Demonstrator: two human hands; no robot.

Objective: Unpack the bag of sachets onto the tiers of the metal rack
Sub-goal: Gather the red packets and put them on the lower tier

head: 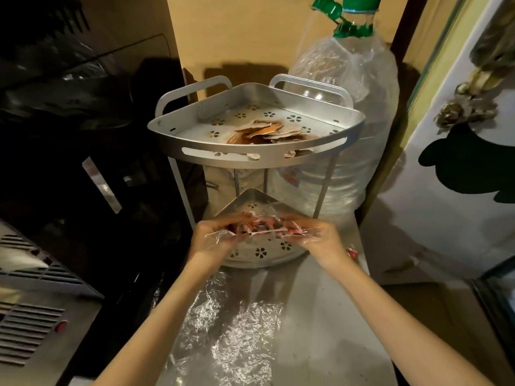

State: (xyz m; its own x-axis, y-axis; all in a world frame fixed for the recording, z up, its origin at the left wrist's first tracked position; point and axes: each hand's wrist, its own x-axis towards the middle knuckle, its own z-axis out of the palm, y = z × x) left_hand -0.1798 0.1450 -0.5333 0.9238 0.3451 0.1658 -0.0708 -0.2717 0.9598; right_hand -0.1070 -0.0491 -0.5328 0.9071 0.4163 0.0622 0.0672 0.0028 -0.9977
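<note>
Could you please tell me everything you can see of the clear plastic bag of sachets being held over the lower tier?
The bag is thin, clear, crinkled plastic, with red and pale sachets showing through it. It is stretched sideways between the left hand and the right hand, which grip its ends. It hangs just above the lower tier of the metal rack. The picture is blurred there, so whether it is open cannot be told.

Both bare forearms reached forward and converged. The left hand (214,236) and the right hand (312,232) were level and close together, fingers curled inward toward each other, gripping a crumpled clear plastic bag of red sachets (263,228) between them.
</note>
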